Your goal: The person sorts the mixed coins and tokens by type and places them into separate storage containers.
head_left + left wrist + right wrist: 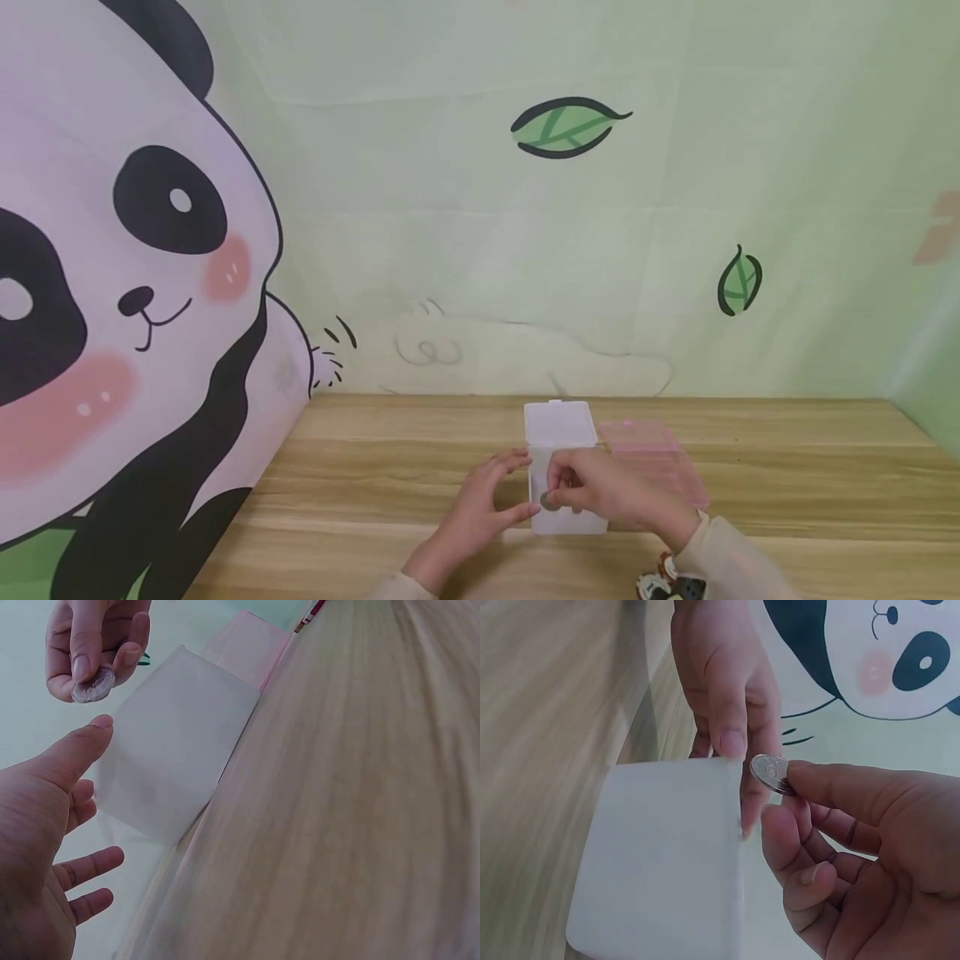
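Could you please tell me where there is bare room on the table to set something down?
The wooden table shows bare patches between the panda print and the left hand, and right of the pink box. It is crowded around the white box, where the right hand holds a coin, and beside the right sleeve, where chips and dice lie.

Right hand covers part of the white box in the head view, where the coin is too small to read! Bottom edge clips the chips; left edge slices the panda.
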Available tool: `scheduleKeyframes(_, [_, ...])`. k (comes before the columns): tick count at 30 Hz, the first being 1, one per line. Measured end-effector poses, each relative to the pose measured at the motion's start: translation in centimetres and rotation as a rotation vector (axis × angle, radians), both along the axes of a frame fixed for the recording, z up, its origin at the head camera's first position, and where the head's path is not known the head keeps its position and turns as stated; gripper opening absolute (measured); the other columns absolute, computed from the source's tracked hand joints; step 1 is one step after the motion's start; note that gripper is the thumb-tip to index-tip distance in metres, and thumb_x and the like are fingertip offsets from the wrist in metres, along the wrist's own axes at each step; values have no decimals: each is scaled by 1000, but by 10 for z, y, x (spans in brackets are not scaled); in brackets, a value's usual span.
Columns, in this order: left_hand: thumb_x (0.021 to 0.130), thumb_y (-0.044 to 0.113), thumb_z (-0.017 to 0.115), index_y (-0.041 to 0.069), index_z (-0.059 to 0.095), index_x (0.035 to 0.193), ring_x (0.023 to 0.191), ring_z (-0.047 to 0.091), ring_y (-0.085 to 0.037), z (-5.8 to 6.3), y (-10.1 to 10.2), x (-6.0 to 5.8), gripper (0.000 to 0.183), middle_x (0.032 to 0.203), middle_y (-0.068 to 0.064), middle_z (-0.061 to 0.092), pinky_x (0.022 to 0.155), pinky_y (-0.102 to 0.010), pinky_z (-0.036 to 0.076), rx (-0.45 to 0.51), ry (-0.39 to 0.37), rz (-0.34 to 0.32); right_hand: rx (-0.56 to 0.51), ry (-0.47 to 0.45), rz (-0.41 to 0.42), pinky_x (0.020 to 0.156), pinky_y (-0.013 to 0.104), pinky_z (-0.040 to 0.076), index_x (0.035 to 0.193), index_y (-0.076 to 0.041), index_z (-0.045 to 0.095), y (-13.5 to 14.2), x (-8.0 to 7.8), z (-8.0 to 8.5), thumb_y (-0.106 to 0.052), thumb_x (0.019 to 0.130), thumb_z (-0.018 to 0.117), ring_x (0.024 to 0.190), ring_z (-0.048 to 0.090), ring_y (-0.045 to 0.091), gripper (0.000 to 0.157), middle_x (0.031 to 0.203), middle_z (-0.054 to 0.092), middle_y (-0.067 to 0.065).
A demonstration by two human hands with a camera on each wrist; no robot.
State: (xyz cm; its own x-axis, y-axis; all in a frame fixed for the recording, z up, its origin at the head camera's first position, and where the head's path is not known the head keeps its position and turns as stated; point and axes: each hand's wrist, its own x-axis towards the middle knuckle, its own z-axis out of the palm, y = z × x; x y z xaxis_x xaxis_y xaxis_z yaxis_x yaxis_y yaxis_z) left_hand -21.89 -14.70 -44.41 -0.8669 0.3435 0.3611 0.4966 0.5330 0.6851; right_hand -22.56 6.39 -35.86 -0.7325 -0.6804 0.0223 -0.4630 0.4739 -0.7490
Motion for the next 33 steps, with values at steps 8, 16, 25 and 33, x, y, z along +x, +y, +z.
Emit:
scheduleKeyframes(8, [85,42,69,14,53,133,134,46,-29,-1,0,0,58,144,-3,51,109,-56,35,-3,1,6,-16,-17,-44,56,20,47,85,-5,56,1,-8,-4,-11,89,65,64,53,9,12,74,58,0])
scheduleKeyframes(16, [85,40,69,13,53,133,134,46,-29,-1,0,0,58,144,-4,51,109,-56,35,-4,21,1,21,63,-46,52,19,47,83,-5,56,1,-17,-11,-8,89,65,58,52,6,11,72,58,-1])
scheduleKeyframes(25, [85,39,70,12,54,132,134,45,-29,-1,0,2,57,144,-3,51,109,-58,34,8,8,-1,99,123,-90,49,18,42,78,-8,57,-6,-23,-19,-7,85,68,54,50,6,14,69,59,-3])
scheduleKeyframes(33, [84,40,70,12,54,132,134,46,-29,0,0,1,57,143,-2,52,108,-58,34,7,18,4,145,145,-87,48,18,39,74,-9,57,-10,-28,-23,-6,83,70,52,48,6,16,63,57,-4])
